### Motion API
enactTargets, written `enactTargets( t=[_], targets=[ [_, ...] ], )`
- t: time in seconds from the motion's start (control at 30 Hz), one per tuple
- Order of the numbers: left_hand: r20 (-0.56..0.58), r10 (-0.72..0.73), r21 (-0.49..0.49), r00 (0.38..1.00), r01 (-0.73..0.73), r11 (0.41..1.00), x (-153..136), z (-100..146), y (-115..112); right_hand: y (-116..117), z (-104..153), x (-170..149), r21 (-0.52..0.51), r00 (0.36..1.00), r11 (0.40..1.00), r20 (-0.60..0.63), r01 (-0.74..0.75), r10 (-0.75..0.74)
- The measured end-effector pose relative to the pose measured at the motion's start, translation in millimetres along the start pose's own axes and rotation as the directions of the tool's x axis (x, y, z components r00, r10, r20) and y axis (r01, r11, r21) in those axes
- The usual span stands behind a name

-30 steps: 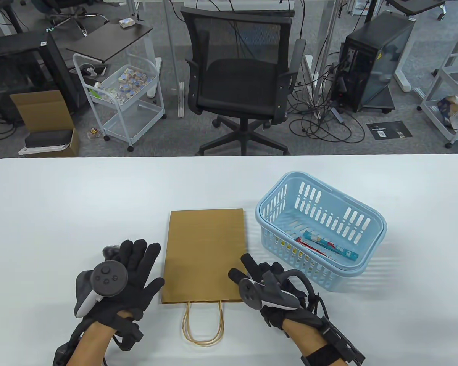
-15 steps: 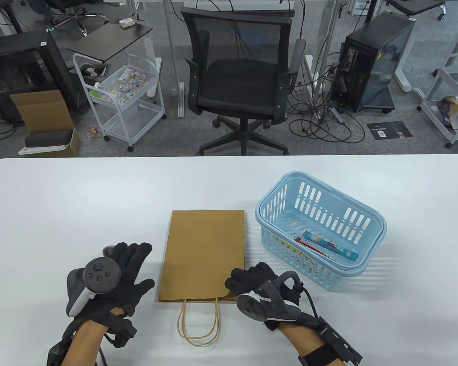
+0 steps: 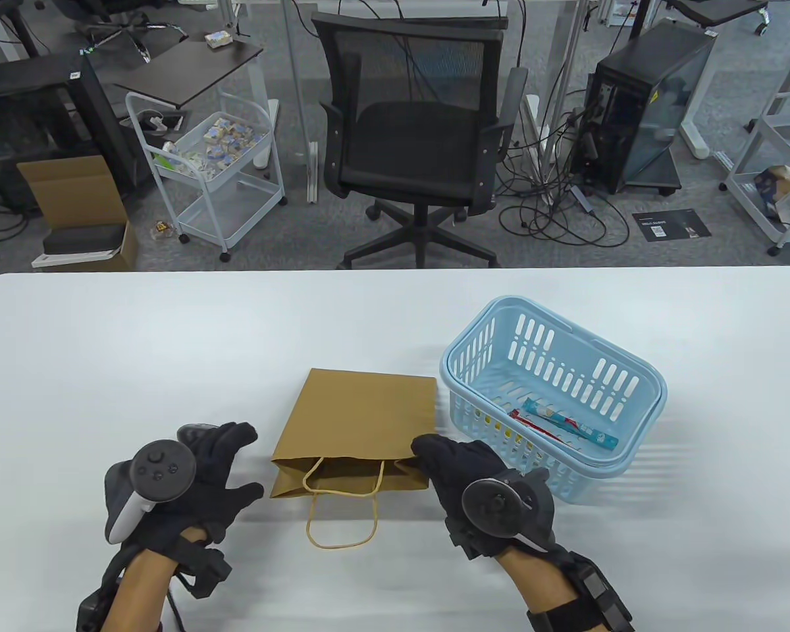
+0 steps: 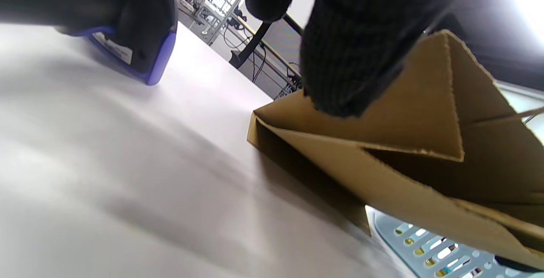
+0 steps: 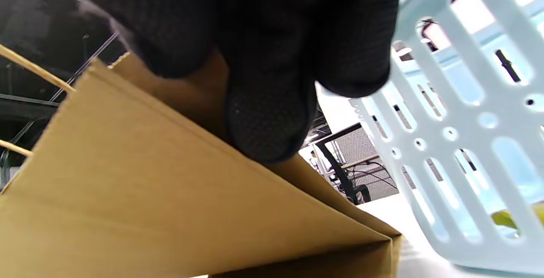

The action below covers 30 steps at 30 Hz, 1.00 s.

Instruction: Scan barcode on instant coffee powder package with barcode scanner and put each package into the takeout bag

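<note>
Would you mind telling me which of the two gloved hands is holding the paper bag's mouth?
The right hand pinches the open top edge of the paper bag beside the blue basket. The left hand is off the bag, fingers spread.

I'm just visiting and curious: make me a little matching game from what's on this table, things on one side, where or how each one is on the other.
Things:
1. takeout bag
2. coffee package
3. basket
4. barcode scanner

Places or states:
A. lying inside the blue basket
B. on the table under the left hand
C. mouth being lifted open by the right hand
D. standing right of the bag

Pairs: 1-C, 2-A, 3-D, 4-B
</note>
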<state>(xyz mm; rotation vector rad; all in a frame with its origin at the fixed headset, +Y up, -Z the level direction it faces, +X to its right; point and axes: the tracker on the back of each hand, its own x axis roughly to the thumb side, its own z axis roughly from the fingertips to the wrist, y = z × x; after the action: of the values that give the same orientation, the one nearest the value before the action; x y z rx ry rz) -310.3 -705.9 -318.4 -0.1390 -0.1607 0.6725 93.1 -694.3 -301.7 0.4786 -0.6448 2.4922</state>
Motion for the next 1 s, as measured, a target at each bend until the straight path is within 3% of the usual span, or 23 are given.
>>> enactTargets(
  t=[0.17,0.37,0.53,0.6,0.77,0.9,1.0],
  targets=[
    [0.103,0.07,-0.024,0.992,-0.068,0.997,6,0,-1,-6,0,-4,-0.033,0.998,0.999,-0.047,0.04,-0.041],
    [0.11,-0.023,-0.106,0.994,0.034,0.994,12,0,-9,-10,0,-7,-0.057,0.994,0.996,-0.08,0.072,-0.077],
    [0.223,0.06,-0.017,0.973,-0.058,0.998,20,3,-16,-14,1,-4,-0.075,0.986,0.988,-0.088,0.136,-0.142],
    [0.269,0.097,0.08,0.958,-0.123,0.989,23,7,-13,-17,2,0,-0.084,0.984,0.984,-0.073,0.155,-0.161],
    [0.41,0.311,0.163,0.857,-0.404,0.9,23,15,-1,-24,3,11,-0.089,0.972,0.969,-0.027,0.231,-0.234],
    [0.446,0.361,0.16,0.819,-0.47,0.868,23,18,5,-28,4,19,-0.098,0.966,0.961,0.019,0.26,-0.259],
    [0.427,0.351,0.129,0.833,-0.441,0.888,21,16,7,-32,4,23,-0.105,0.961,0.955,0.039,0.276,-0.273]
  ],
)
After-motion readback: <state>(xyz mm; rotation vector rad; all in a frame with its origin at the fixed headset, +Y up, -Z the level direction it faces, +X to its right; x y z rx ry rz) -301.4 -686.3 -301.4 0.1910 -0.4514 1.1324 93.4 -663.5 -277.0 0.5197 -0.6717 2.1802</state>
